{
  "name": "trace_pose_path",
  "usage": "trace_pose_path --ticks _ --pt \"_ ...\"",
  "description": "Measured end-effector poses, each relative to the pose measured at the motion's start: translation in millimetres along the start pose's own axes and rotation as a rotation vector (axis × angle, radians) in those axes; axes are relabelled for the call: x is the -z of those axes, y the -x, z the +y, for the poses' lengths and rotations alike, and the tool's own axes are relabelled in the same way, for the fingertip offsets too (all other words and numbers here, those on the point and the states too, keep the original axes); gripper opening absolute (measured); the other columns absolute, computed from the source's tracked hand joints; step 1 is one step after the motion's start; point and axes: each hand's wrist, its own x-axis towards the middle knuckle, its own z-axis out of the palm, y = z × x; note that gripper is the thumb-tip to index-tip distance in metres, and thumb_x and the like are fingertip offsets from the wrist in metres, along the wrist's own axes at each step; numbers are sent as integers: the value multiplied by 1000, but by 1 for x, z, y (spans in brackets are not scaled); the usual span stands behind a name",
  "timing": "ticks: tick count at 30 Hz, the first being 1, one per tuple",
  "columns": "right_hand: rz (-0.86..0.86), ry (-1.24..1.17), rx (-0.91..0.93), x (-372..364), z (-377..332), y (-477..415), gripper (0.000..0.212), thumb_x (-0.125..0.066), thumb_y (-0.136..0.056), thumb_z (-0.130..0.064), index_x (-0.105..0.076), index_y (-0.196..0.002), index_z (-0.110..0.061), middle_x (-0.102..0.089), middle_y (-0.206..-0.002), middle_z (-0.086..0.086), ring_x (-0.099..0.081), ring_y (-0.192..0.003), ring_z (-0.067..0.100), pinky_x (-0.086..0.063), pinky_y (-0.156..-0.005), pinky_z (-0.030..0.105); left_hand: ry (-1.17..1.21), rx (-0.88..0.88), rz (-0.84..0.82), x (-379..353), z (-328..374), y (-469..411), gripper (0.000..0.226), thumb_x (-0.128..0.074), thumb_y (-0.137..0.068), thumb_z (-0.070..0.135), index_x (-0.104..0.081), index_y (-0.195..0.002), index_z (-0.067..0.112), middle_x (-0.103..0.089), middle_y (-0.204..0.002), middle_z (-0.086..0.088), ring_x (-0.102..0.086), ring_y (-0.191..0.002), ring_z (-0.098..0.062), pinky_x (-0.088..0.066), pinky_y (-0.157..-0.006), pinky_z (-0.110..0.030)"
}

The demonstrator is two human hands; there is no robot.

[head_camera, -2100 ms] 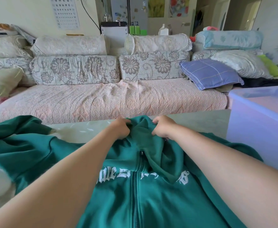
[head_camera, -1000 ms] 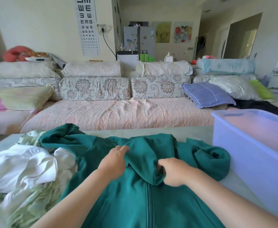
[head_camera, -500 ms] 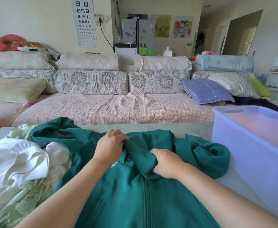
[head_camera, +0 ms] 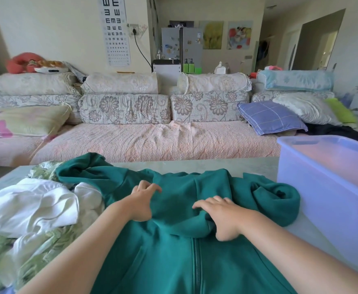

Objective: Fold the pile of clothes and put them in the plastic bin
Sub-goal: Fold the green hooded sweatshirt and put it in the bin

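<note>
Across the room, sofa (head_camera: 152, 143) under a pink cover, with floral cushions (head_camera: 124, 109) along its back. On its right end, blue pillow (head_camera: 269, 117); further right, green pillow (head_camera: 341, 110). At the left, on top, red toy (head_camera: 23, 61). On the wall, eye chart (head_camera: 114, 32); beyond, fridge (head_camera: 182, 43) and two paintings (head_camera: 213, 35) beside it.

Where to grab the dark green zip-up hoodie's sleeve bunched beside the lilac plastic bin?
Probably pinch the dark green hoodie's bunched sleeve at its thick rolled fold, from above with the right hand: the lilac plastic bin crowds its outer side, and fabric humps up there.
</note>
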Motion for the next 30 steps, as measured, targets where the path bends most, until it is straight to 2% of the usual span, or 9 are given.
trace_pose_path --ticks 2,4,7,11,13,17,22,26,30 --pt "93 85 -35 0 1 -1 75 -56 -75 -8 -33 -141 -35 -44 -132 -6 -37 -125 19 -32 -108 36 -78 72 -125 -4 7 -1 96 -68 -74 17 -16 -149 45 -21 -138 1 -35 -124 -24 -47 -98 -36" --pt "201 172 -59 -1 0 -2 52 -55 -81 -7 -47 -128 -28 -50 -118 -3 -46 -116 23 -38 -95 34 -124 77 -180 -12 12 -3 93 -71 -76 26 -20 -150 49 -32 -138 0 -43 -126 -24 -47 -101 -36" --pt "359 126 -56 -1 -5 -3 38 -47 -80 5 -51 -106 -22 -43 -95 -4 -51 -85 27 -34 -66 34 -55 -7 121 -14 13 -11 54 -53 -84 3 -65 -126 35 -58 -126 2 -58 -116 -21 -49 -97 -31" --pt "721 9 26 7 -5 -15 39 -44 -67 18 -44 -85 -17 -38 -84 -1 -37 -64 24 -18 -47 32 -96 -91 624 3 1 -15 52 -52 -80 -9 -74 -114 25 -59 -112 -1 -57 -106 -26 -52 -85 -38" --pt "625 20 109 6 -7 -18 40 -43 -67 15 -46 -85 -21 -40 -87 -2 -41 -73 22 -24 -52 29 -161 -39 554 9 -12 -15 54 -50 -84 -3 -72 -114 36 -58 -112 2 -53 -111 -23 -51 -85 -37" --pt "37 -169 62 -4 -5 -16 30 -50 -75 -10 -57 -88 -37 -54 -103 -8 -51 -101 17 -44 -89 32 -192 166 146 5 -19 -13 53 -44 -89 8 -68 -109 50 -52 -120 2 -55 -112 -22 -45 -98 -32" --pt "379 -494 -108 10 5 -26 33 -45 -83 -9 -68 -78 -32 -61 -87 -10 -53 -70 5 -44 -67 24 -130 154 298 -8 -1 -34 38 -43 -93 10 -64 -118 29 -46 -126 -1 -46 -114 -24 -47 -92 -38" --pt "509 -308 -260 2 30 -47 31 -45 -91 -9 -66 -95 -32 -49 -113 -8 -46 -108 14 -45 -84 34 6 213 235 -12 2 -63 45 -37 -98 15 -42 -141 28 -44 -130 -10 -50 -109 -30 -50 -81 -40" --pt "534 -180 -320 -2 52 -74 38 -42 -98 -14 -62 -122 -34 -46 -131 -5 -40 -124 19 -43 -90 35 -46 290 217 -11 2 -91 56 -36 -98 14 -27 -150 31 -41 -140 -13 -42 -123 -33 -46 -94 -41"
